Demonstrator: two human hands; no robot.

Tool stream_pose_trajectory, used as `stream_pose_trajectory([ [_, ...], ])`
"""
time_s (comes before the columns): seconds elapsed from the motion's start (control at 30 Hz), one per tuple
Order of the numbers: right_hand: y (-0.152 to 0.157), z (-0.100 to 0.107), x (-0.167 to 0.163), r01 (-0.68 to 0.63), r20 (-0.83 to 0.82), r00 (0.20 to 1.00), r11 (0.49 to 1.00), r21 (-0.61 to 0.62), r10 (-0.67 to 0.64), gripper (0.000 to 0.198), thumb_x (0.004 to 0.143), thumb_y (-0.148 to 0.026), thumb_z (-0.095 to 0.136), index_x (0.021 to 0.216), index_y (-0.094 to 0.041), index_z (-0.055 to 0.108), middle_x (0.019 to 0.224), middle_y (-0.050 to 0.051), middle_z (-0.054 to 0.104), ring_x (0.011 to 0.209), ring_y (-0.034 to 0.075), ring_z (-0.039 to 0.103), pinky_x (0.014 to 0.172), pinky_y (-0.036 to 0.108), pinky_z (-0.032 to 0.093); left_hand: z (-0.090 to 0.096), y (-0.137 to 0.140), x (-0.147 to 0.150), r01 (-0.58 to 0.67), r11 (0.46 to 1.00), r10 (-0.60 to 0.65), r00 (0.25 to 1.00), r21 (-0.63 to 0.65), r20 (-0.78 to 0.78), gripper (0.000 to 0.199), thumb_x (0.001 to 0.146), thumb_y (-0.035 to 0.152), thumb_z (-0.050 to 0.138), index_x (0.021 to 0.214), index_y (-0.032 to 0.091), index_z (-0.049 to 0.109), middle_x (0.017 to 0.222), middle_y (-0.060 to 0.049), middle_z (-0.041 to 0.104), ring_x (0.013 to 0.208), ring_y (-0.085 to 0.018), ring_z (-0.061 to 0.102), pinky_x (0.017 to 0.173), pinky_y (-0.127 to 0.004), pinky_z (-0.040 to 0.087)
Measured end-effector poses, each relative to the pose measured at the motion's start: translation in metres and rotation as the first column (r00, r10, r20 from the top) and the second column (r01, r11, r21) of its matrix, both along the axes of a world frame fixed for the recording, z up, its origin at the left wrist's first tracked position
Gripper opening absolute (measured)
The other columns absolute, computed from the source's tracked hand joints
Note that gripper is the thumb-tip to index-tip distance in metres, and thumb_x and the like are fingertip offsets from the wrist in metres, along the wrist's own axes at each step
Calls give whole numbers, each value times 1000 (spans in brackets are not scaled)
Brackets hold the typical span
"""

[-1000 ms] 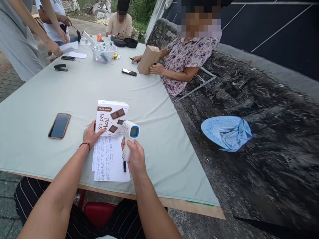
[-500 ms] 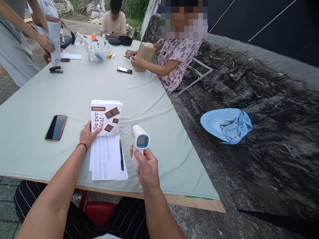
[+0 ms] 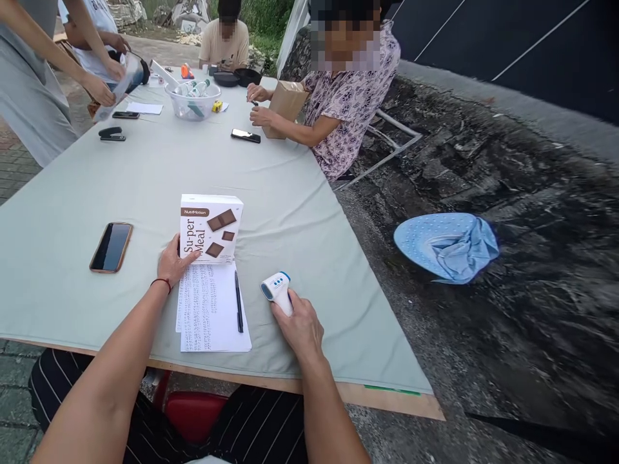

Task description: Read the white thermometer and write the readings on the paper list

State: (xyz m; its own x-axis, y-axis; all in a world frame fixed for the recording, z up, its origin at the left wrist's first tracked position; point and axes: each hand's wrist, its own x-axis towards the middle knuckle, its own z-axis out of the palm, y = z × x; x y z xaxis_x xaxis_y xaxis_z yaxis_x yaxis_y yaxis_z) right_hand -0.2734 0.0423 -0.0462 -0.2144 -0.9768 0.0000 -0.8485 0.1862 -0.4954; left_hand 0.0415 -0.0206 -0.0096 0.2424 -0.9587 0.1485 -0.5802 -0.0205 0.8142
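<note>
The right hand (image 3: 302,322) grips a white thermometer (image 3: 277,285) right of the papers (image 3: 217,325) and pen (image 3: 238,301). The left hand (image 3: 173,263) grasps the left side of a box (image 3: 210,222) at the papers' far end. Farther off, a plastic basin (image 3: 187,112) stands on the table (image 3: 159,174).

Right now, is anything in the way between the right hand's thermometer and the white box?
Nothing visible stands between the thermometer in the right hand and the box, just tablecloth. The pen lies flat on the paper, just below that gap in the view.
</note>
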Motion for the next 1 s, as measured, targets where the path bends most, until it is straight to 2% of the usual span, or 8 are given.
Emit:
stream_pose_trajectory([
  [0.13, -4, -1, -5, -16, -74, 997, 1000, -6, 15, 55, 83, -44, 56, 131, -19, 59, 104, 13, 60, 100, 30, 56, 77, 39, 45, 0, 0, -1, -6, 1000, 6, 1000, 14, -1, 60, 76, 58, 68, 127, 28, 55, 117, -2, 69, 103, -27, 65, 85, -39, 52],
  [0.3, 2, 8, 6, -53, 2, 998, 925, -375, 58, 49, 82, -45, 56, 117, -12, 62, 112, 18, 58, 103, 30, 54, 88, 44, 45, -1, 0, -3, 5, 1000, -5, 1000, 8, -10, 61, 76, 57, 68, 129, 29, 54, 116, -2, 69, 103, -27, 64, 86, -40, 51],
  [0.37, 7, 10, 21, -155, 149, 964, 919, -364, 222, 42, 87, -48, 51, 110, -15, 62, 99, 13, 62, 86, 24, 58, 79, 37, 48, -1, 0, -4, 0, 1000, 1, 1000, 19, -8, 63, 76, 58, 68, 130, 28, 54, 117, -2, 69, 104, -28, 64, 87, -41, 51],
  [0.43, 11, 9, 38, -277, 234, 914, 930, -240, 332, 40, 90, -51, 50, 107, -17, 60, 84, 7, 63, 70, 19, 58, 68, 32, 47, 0, 1, -4, -4, 1000, 4, 1000, 24, -6, 62, 76, 58, 68, 129, 28, 54, 117, -2, 69, 105, -28, 63, 87, -41, 51],
  [0.6, 12, -2, 64, -381, 36, 922, 919, -100, 386, 39, 89, -40, 53, 120, -17, 59, 83, 5, 64, 71, 20, 60, 60, 28, 41, 0, 1, -5, -7, 1000, 7, 1000, 28, 14, 61, 76, 56, 69, 128, 28, 55, 119, -3, 68, 105, -28, 63, 89, -41, 51],
  [0.73, 10, -6, 58, -397, 29, 912, 900, -179, 408, 44, 88, -25, 42, 128, -19, 60, 84, 6, 64, 70, 19, 58, 62, 30, 43, -1, 0, -7, -3, 1000, 2, 1000, 17, 13, 59, 76, 51, 70, 129, 28, 55, 120, -3, 68, 106, -27, 63, 89, -40, 51],
  [0.87, 14, -2, 46, -376, 255, 846, 862, -339, 469, 42, 92, -24, 34, 121, -18, 64, 87, 6, 63, 77, 19, 59, 70, 32, 49, -3, -2, -8, 13, 1000, -13, 1000, -3, 23, 60, 77, 50, 70, 130, 28, 54, 122, -3, 67, 108, -27, 62, 89, -40, 51],
  [1.0, 26, 1, 43, -346, 388, 746, 813, -468, 541, 40, 93, -26, 42, 131, -18, 51, 101, 8, 60, 89, 19, 60, 82, 35, 52, -3, -1, -8, 11, 1000, -12, 999, 7, 34, 64, 77, 51, 70, 133, 27, 52, 122, -4, 67, 109, -28, 62, 90, -41, 50],
])
